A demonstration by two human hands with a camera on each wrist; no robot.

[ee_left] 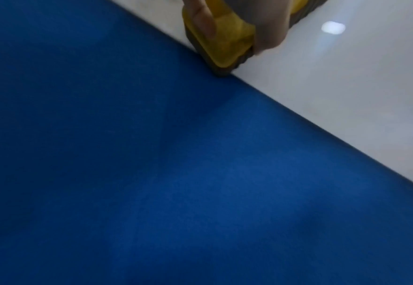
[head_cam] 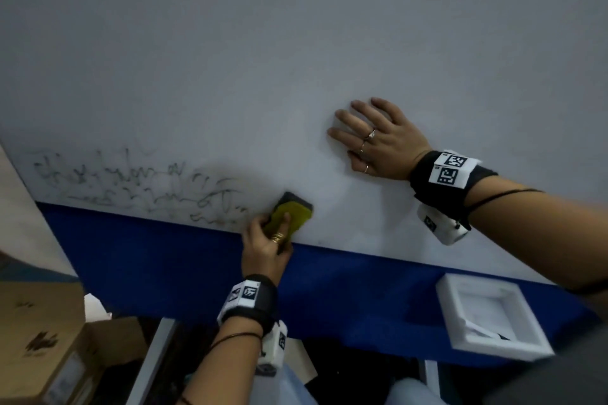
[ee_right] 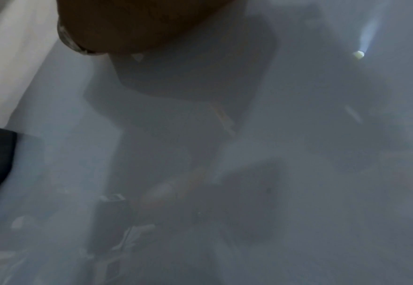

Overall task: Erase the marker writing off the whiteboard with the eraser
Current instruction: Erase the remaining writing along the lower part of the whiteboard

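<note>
Eraser [head_cam: 291,214]: yellow block with a dark felt pad, gripped by the left hand [head_cam: 266,243] with fingers curled over its yellow back; the pad lies flat against the whiteboard at its lower edge, just above the blue surface.
Left hand grip: clamped on the eraser; in the left wrist view a finger [ee_left: 204,21] lies across the yellow top and the eraser's lower corner [ee_left: 222,57] touches the line where white meets blue.
Marker writing [head_cam: 138,187]: smeared dark scribbles in the board's lower left, ending just left of the eraser.
Right hand [head_cam: 375,141]: fingers straight and spread, palm flat on the whiteboard, well to the right of the eraser and higher up; holds nothing; rings on several fingers.
Whiteboard [head_cam: 296,43]: wide pale grey-white panel, bare above and to the right of the writing.
Blue surface [head_cam: 184,260]: broad blue band directly below the board.
White tray [head_cam: 450,316]: shallow square foam piece resting on the blue band at lower right.
Cardboard boxes [head_cam: 49,339]: brown, at lower left.
Wrist bands: black straps with black-and-white square markers on both wrists.
</note>
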